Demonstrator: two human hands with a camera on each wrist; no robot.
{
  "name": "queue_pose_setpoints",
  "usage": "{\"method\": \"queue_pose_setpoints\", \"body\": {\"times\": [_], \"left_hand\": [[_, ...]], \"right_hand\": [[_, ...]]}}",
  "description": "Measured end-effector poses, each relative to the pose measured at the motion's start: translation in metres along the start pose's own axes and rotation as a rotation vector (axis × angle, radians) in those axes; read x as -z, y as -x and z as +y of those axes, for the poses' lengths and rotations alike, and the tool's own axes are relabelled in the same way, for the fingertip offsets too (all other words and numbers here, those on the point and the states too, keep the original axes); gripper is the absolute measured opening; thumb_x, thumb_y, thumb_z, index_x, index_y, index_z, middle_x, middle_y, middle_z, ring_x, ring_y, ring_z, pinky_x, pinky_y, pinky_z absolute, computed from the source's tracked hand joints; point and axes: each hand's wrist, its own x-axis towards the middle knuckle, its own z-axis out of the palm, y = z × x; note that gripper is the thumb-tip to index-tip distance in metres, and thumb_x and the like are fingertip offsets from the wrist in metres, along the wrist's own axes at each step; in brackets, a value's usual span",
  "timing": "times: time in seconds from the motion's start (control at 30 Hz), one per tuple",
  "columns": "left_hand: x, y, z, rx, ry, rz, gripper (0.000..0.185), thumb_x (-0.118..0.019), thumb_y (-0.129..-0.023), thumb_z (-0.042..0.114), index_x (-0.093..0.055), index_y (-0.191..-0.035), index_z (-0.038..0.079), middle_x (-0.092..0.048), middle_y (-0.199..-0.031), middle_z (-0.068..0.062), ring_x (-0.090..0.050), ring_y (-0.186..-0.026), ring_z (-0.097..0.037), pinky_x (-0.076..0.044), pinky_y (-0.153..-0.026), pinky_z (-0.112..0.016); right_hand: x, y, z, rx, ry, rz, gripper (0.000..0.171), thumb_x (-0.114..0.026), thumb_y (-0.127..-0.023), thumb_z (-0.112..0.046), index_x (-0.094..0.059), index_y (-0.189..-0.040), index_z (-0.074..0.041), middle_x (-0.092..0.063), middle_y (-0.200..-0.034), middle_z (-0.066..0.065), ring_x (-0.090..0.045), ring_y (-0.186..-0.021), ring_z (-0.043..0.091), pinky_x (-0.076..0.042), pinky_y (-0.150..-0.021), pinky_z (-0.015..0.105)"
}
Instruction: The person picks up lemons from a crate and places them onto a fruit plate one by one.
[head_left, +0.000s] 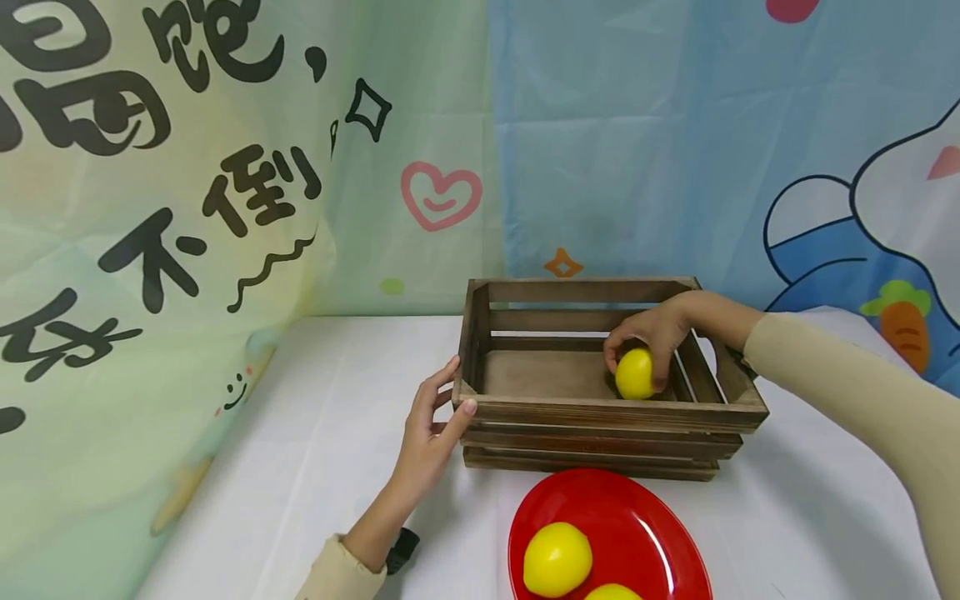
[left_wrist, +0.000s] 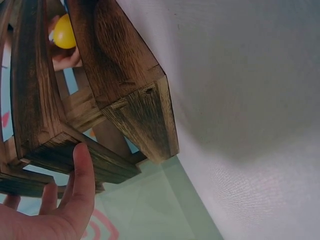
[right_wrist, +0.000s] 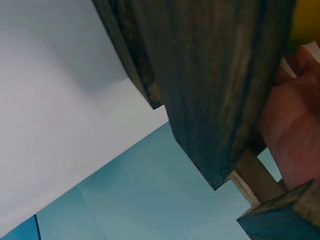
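Inside the slatted wooden crate, my right hand grips a yellow lemon, fingers and thumb round its sides, low over the crate's floor. The same lemon shows between the slats in the left wrist view. Much of my right hand is hidden behind dark slats in the right wrist view. At the crate's front left corner rests my left hand, its thumb on the corner and its fingers extended along the end panel. The left wrist view shows that thumb against the wood.
A red plate stands in front of the crate, bearing a lemon and another lemon cut off by the frame. All stand on a white-covered table. Printed curtains hang behind and to the left.
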Motion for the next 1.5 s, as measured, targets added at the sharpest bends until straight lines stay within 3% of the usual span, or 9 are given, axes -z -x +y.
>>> {"method": "queue_pose_setpoints", "body": {"times": [0.3,0.5,0.67,0.9,1.13,1.27,1.5], "left_hand": [[-0.002,0.001,0.0,0.001,0.011,-0.004,0.058,-0.06,-0.097,0.022,-0.038,-0.149,0.031,-0.043,-0.145,-0.003,-0.051,-0.124,-0.033,-0.047,-0.082,-0.044],[-0.001,0.0,0.002,-0.004,0.005,0.005,0.057,-0.059,-0.097,0.024,-0.037,-0.149,0.032,-0.042,-0.146,-0.001,-0.05,-0.123,-0.034,-0.047,-0.083,-0.045],[0.002,-0.002,0.001,-0.01,-0.004,0.02,0.057,-0.059,-0.097,0.025,-0.038,-0.149,0.032,-0.043,-0.146,-0.001,-0.051,-0.122,-0.033,-0.047,-0.083,-0.043],[0.0,-0.002,-0.001,-0.012,0.007,0.013,0.057,-0.06,-0.097,0.024,-0.039,-0.149,0.032,-0.043,-0.145,-0.002,-0.051,-0.122,-0.034,-0.048,-0.081,-0.039],[-0.001,-0.001,-0.001,-0.013,0.007,0.009,0.057,-0.06,-0.097,0.024,-0.039,-0.149,0.03,-0.043,-0.145,-0.004,-0.051,-0.122,-0.034,-0.049,-0.08,-0.035],[-0.001,0.0,0.0,-0.018,0.003,0.019,0.057,-0.06,-0.097,0.024,-0.039,-0.149,0.03,-0.044,-0.144,-0.004,-0.052,-0.122,-0.033,-0.05,-0.08,-0.036],[-0.002,0.001,0.001,-0.015,0.003,0.015,0.057,-0.06,-0.097,0.025,-0.039,-0.149,0.031,-0.044,-0.143,-0.005,-0.051,-0.122,-0.035,-0.049,-0.081,-0.037]], "right_hand": [[-0.004,0.008,-0.006,0.018,-0.01,0.017,0.047,-0.081,-0.074,-0.021,-0.057,-0.112,-0.011,-0.05,-0.111,0.003,-0.045,-0.102,0.022,-0.045,-0.082,0.035],[-0.001,0.019,-0.016,0.051,-0.01,0.093,0.045,-0.079,-0.076,-0.024,-0.056,-0.112,-0.012,-0.053,-0.106,0.005,-0.046,-0.097,0.022,-0.042,-0.081,0.036],[0.004,0.03,-0.027,0.057,-0.021,0.135,0.043,-0.078,-0.078,-0.022,-0.055,-0.113,-0.01,-0.054,-0.106,0.006,-0.05,-0.095,0.021,-0.048,-0.08,0.032],[-0.005,0.044,-0.039,-0.002,-0.021,0.223,0.044,-0.076,-0.08,-0.024,-0.055,-0.115,-0.009,-0.056,-0.11,0.005,-0.05,-0.099,0.021,-0.049,-0.08,0.031],[-0.014,0.055,-0.053,-0.055,0.035,0.31,0.043,-0.074,-0.079,-0.027,-0.056,-0.113,-0.009,-0.057,-0.104,0.001,-0.051,-0.092,0.019,-0.047,-0.076,0.031],[-0.019,0.062,-0.063,-0.011,0.049,0.412,0.039,-0.074,-0.079,-0.026,-0.056,-0.11,-0.011,-0.056,-0.1,0.002,-0.053,-0.087,0.017,-0.048,-0.073,0.031],[-0.035,0.08,-0.082,0.165,-0.021,0.572,0.037,-0.071,-0.083,-0.016,-0.052,-0.113,-0.008,-0.051,-0.11,0.012,-0.059,-0.079,0.02,-0.053,-0.067,0.031]]}}
